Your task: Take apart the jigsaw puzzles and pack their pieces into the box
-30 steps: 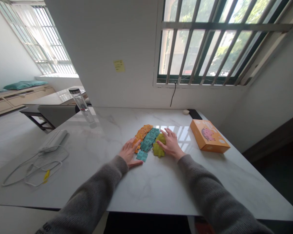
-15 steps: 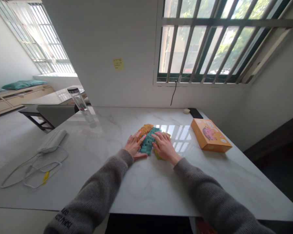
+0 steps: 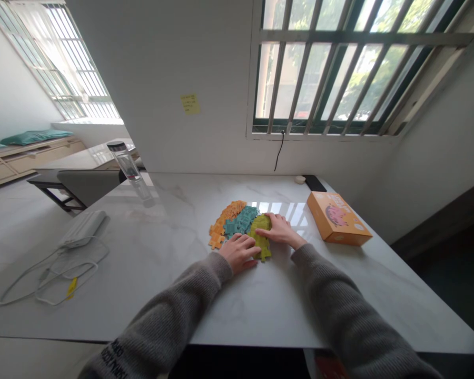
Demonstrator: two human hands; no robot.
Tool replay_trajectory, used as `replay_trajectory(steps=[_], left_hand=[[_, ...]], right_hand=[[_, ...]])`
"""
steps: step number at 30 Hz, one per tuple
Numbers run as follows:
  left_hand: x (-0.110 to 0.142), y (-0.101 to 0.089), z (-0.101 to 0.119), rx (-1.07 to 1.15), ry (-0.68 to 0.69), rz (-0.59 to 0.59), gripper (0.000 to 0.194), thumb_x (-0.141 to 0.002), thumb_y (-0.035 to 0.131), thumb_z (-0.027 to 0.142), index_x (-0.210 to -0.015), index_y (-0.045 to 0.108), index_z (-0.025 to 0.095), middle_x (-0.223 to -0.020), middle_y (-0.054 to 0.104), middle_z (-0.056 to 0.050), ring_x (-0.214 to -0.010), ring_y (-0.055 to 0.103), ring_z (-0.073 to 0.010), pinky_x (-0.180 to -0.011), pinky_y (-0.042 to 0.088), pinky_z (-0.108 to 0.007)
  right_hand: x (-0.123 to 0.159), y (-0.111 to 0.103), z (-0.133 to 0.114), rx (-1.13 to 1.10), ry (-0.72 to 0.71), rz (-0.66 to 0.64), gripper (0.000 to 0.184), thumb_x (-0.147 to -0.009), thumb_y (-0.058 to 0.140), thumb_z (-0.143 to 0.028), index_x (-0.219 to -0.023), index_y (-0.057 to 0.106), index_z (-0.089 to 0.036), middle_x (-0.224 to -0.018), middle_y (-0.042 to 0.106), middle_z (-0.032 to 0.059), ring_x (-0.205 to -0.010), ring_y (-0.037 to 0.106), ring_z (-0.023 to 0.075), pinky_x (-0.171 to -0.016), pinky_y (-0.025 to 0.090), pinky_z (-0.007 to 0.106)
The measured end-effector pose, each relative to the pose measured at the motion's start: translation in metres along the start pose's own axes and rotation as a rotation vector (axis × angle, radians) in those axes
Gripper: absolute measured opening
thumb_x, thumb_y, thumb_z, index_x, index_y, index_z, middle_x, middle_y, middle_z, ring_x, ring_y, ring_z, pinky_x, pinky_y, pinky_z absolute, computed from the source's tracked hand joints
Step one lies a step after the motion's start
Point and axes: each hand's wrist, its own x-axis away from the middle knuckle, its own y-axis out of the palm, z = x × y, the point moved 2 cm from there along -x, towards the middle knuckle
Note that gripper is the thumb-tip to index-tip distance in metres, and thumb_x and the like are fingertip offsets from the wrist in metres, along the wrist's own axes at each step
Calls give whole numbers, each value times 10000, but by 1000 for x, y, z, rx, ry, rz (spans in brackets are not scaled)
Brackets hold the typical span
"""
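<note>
Item: a flat cluster of interlocking jigsaw-style pieces on a white marble-patterned table (image 3: 161, 273), set near the table's middle and sorted into three colour bands running side by side: orange puzzle pieces (image 3: 226, 223) at the left, with a few loose at the lower end, teal puzzle pieces (image 3: 240, 223) in the centre, and yellow-green puzzle pieces (image 3: 260, 241) at the right. Left hand (image 3: 239, 252): lies at the lower edge of the cluster, pointing right, its fingers (image 3: 249, 251) extended and slightly spread, tips reaching the yellow-green band. Right hand (image 3: 280, 231): rests on the upper part of the same band, pointing left, fingers flat and open. Neither hand grips anything. Both arms wear grey knit sleeves (image 3: 339, 310). Also on the table: an orange cardboard box (image 3: 335, 218) lying flat to the right; a black phone (image 3: 315, 183) and a small white object (image 3: 299, 179) at the far edge; a clear water bottle (image 3: 125, 168) at the far left corner; a white power adapter (image 3: 82, 229) with a looped white cable (image 3: 51, 279) carrying a yellow tag (image 3: 71, 287). On the wall: a yellow sticky note (image 3: 190, 104).
</note>
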Motion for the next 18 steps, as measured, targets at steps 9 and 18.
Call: replay_trajectory(steps=[9,18], left_hand=[[-1,-1,5,36,-7,80,245,-944,536,343,-1125,637,211,-1053,605,-85,-1026,544,-241,-956,453,-403],[2,0,5,114,20,159,281,-928,486,173,-1165,636,198,-1146,603,-112,-1094,551,-236,-991,490,-409]], right_hand=[[-2,2,4,-477,-116,83,761,-707,782,-399,-1342,450,-145,-1198,607,142,-1095,604,267,-941,505,410],[22,10,1,-628,-211,20,928,-670,811,-393,-1448,354,-180,-1400,513,145,-1263,523,291,-1107,400,474]])
